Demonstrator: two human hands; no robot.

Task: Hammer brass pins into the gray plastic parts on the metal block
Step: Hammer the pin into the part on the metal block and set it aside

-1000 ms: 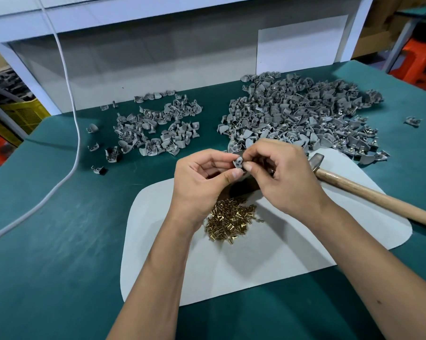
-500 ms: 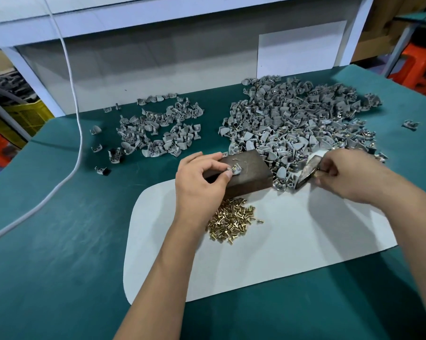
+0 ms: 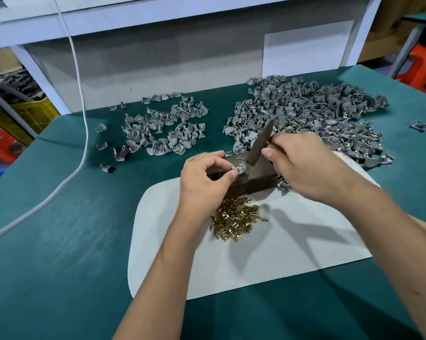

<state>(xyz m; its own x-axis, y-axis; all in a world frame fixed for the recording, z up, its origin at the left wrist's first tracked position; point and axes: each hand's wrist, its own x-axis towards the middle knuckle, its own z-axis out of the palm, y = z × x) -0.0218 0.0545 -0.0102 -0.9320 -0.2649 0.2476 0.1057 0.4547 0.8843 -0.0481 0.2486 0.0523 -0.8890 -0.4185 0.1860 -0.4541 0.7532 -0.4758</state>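
A dark metal block [image 3: 253,176] sits at the far edge of a white mat [image 3: 268,251]. My left hand [image 3: 204,177] pinches a small gray plastic part [image 3: 239,168] with a brass pin in it against the block's top. My right hand [image 3: 305,163] grips a hammer close to its head; the dark hammer head [image 3: 261,142] hangs tilted just above the block, right of the part. A heap of loose brass pins [image 3: 234,220] lies on the mat below the block.
A big pile of gray parts [image 3: 317,114] covers the green table at the back right; a smaller pile [image 3: 165,128] lies at the back left. A white cable [image 3: 79,99] runs down the left side. A single part [image 3: 419,125] lies far right.
My right hand let go of the part, took the hammer off the mat and raised it over the block. My left hand set the part on the block and holds it there.
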